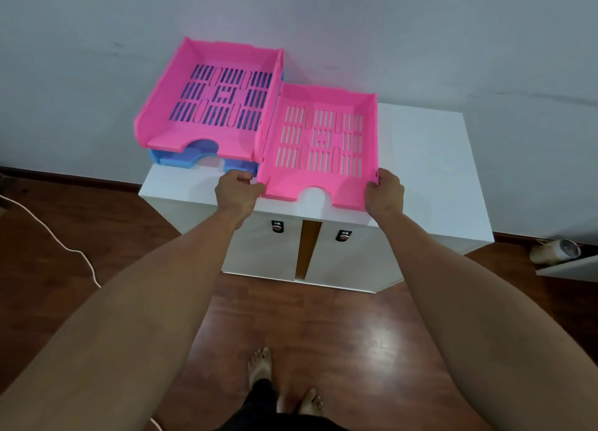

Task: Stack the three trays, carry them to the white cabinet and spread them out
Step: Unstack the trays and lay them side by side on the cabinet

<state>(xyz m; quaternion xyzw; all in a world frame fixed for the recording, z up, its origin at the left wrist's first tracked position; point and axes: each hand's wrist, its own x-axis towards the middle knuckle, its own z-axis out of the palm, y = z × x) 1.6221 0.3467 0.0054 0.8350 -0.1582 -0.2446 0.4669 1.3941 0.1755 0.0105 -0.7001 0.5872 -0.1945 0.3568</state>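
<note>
Dim, even indoor light. Bright glare patch on the wooden floor (377,340). Wide-angle distortion bends the wall (420,35) edges. Overall image soft, slightly blurred.

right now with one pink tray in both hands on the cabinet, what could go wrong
1. The held pink tray sits tight against the stacked pink tray; sliding it could nudge that stack.
2. The stack on the blue tray overhangs the cabinet's left edge, so a bump might tip it off.
3. The left hand is wedged between the trays, so fingers could get pinched; the right hand grips only the front corner.
</note>
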